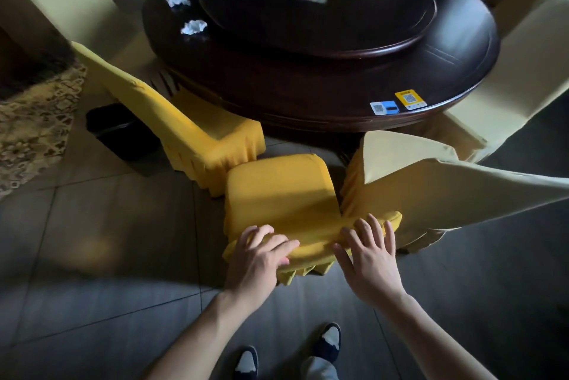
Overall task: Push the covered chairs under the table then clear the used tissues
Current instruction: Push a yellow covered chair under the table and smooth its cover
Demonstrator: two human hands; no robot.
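Note:
A yellow covered chair (278, 192) stands in front of me, its seat facing the round dark wooden table (308, 84) and outside the table's rim. My left hand (257, 259) lies over the top of the chair's backrest with its fingers curled onto the cloth. My right hand (371, 259) is spread flat, fingertips touching the right end of the same backrest top. Two crumpled white tissues lie on the table's far left part, one tissue (178, 0) further back and the other tissue (193, 27) beside the raised turntable (317, 1).
Another yellow chair (197, 133) stands angled at the left, touching the middle chair. A pale covered chair (437, 192) leans close on the right. A black bin (120, 130) sits on the tiled floor at the left. QR stickers (397, 102) mark the table's near edge.

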